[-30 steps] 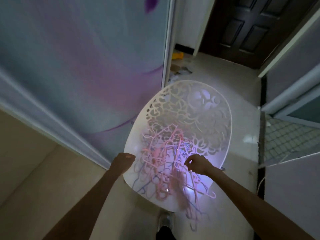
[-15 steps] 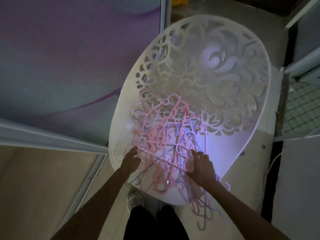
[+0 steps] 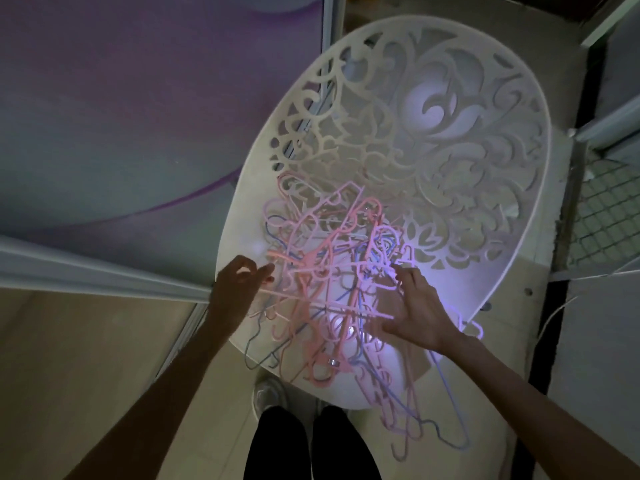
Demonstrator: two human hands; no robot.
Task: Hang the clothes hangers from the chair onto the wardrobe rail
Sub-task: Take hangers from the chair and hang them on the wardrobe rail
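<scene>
Dim rm – purple-teal wall (image 3: pixel 114 109) left, pale floor (image 3: pixel 69 358).

Chair (image 3: pixel 540 188): white moulded plastic, smooth with a soft sheen, its back pierced in scrollwork. Hangers (image 3: pixel 332 271): thin smooth plastic rods (pink, a few blue). Floor (image 3: pixel 69 358): glossy pale tiles. Wardrobe door (image 3: pixel 121 116): smooth, faintly reflective panel.

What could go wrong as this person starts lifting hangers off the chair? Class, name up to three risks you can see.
1. The pink and blue plastic hangers lie interlocked in one tangle, so pulling one may drag others along.
2. Several hangers already dangle over the front edge of the white cut-out chair and could fall to the floor.
3. The room is dim, so the left hand and right hand may catch on hooks.
</scene>
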